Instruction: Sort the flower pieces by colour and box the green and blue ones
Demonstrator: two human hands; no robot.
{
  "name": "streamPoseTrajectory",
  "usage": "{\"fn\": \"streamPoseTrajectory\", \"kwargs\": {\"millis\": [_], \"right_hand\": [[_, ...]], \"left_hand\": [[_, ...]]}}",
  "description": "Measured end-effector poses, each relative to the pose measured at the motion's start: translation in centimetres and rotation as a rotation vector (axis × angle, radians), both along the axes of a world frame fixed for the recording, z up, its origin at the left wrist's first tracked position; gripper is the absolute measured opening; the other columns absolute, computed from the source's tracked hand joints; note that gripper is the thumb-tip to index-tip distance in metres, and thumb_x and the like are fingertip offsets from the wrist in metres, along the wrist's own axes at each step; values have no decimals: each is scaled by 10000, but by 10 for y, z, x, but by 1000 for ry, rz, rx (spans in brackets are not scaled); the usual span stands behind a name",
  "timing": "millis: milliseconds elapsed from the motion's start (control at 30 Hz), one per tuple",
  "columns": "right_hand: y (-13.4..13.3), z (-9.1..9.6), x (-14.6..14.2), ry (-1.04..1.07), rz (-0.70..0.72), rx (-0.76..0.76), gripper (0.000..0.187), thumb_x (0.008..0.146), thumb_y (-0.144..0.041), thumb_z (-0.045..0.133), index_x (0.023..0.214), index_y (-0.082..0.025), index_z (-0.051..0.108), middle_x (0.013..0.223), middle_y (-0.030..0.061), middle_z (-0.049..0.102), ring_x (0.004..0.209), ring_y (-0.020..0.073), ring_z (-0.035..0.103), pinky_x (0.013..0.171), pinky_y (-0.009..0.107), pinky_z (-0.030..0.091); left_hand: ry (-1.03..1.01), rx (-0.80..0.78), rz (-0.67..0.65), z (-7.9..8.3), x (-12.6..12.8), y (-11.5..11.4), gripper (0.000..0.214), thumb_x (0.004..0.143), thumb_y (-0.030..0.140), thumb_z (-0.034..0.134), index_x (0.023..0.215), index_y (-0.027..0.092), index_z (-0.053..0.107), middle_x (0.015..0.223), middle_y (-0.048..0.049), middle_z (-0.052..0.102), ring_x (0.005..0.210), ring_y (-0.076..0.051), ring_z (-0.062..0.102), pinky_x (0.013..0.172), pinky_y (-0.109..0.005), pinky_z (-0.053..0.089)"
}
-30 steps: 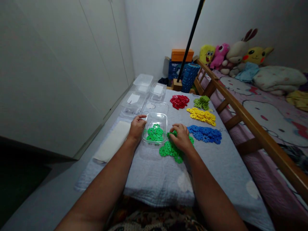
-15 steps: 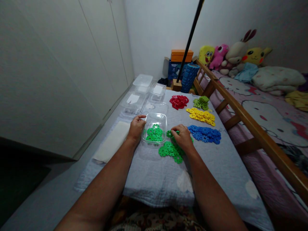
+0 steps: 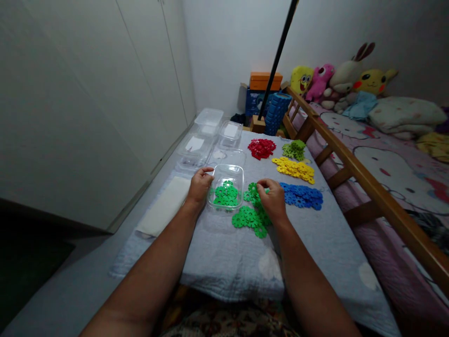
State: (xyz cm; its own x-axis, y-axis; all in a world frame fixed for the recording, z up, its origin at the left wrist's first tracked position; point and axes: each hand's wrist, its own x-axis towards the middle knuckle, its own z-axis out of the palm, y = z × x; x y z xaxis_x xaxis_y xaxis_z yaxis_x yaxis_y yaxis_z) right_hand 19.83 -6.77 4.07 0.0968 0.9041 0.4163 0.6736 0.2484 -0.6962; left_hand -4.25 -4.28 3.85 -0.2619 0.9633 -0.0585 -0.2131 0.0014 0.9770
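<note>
My left hand (image 3: 199,186) grips the left rim of a clear plastic box (image 3: 233,173) that holds several green flower-shaped discs (image 3: 224,194). My right hand (image 3: 271,200) is pinched on a few green discs (image 3: 253,189) just right of the box, lifted a little off the cloth. Below it a loose pile of green discs (image 3: 248,219) lies on the pale blue cloth (image 3: 224,252). A blue pile (image 3: 302,195) sits directly right of my right hand.
Farther back lie yellow (image 3: 294,168), red (image 3: 261,147) and light green (image 3: 294,149) piles. Several clear boxes and lids (image 3: 208,135) stand at the back left, a white folded cloth (image 3: 164,206) at the left. A wooden bed rail (image 3: 354,168) runs along the right, a black pole (image 3: 277,58) rises behind.
My right hand has lifted from the green pile and moved up and slightly right with green discs pinched in its fingers. My left hand has stayed on the box.
</note>
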Motion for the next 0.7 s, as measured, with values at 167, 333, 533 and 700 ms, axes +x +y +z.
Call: {"fn": "streamPoseTrajectory", "kwargs": {"millis": [167, 333, 533, 700], "right_hand": [[-8, 10, -9, 199, -44, 205, 155, 904, -343, 610, 852, -224, 693, 864, 41, 735, 879, 231, 645, 874, 388, 484], [-18, 16, -27, 298, -6, 240, 139, 930, -353, 646, 903, -225, 696, 882, 29, 721, 883, 215, 645, 866, 367, 505], [-23, 10, -44, 159, 165, 204, 98, 953, -267, 630, 875, -245, 685, 870, 24, 723, 897, 223, 641, 879, 379, 481], [-24, 4, -51, 13, 211, 154, 81, 933, -190, 676, 884, -250, 700, 886, 23, 737, 951, 237, 620, 934, 403, 436]], "left_hand": [[-3, 2, 3, 0, 0, 1, 423, 569, 264, 676, 977, 156, 649, 549, 100, 435, 495, -93, 319, 503, -241, 227], [-10, 2, 4, -2, 0, 2, 419, 572, 264, 675, 977, 158, 652, 550, 98, 435, 497, -96, 327, 506, -242, 228], [-9, 0, 0, -2, 0, 2, 412, 569, 260, 677, 968, 161, 655, 549, 97, 432, 494, -96, 329, 506, -241, 226], [-7, 3, -2, -4, -1, 3, 398, 575, 260, 680, 961, 170, 654, 550, 97, 428, 493, -96, 323, 506, -240, 228]]}}
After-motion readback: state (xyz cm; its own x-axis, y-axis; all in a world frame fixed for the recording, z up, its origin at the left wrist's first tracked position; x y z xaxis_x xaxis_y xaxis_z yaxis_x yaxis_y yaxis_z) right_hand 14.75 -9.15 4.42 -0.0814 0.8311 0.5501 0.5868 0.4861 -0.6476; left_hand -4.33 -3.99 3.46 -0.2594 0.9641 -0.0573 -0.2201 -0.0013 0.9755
